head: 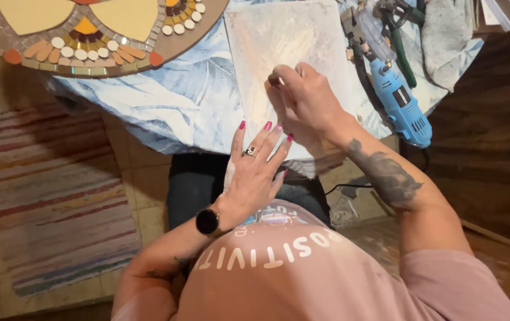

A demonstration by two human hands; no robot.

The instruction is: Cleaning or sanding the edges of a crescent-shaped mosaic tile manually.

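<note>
Pinching something small between thumb and fingertips, too tiny to make out, right hand (305, 98) closed over the pale dusty slab (290, 47) lying on the leaf-patterned cloth (171, 101) covering the surface. Left hand (255, 169) open, fingers spread, pressed at the slab's near edge, where that edge juts past the surface rim above the lap. Likely trouble from that overhang: pushing down near the rim could tip or slide the slab off toward the knees and the tiled floor (142, 178), more so on loose cloth apt to creep. Losing the pinched bit also possible, dropping into dust or down onto the striped rug (46, 190). Blue rotary tool (400, 104) resting just beside the right forearm, cord trailing over the edge; catching it with an elbow could drag it down. Round mosaic piece (88, 35) well apart, up left, out of harm's way for now.
</note>
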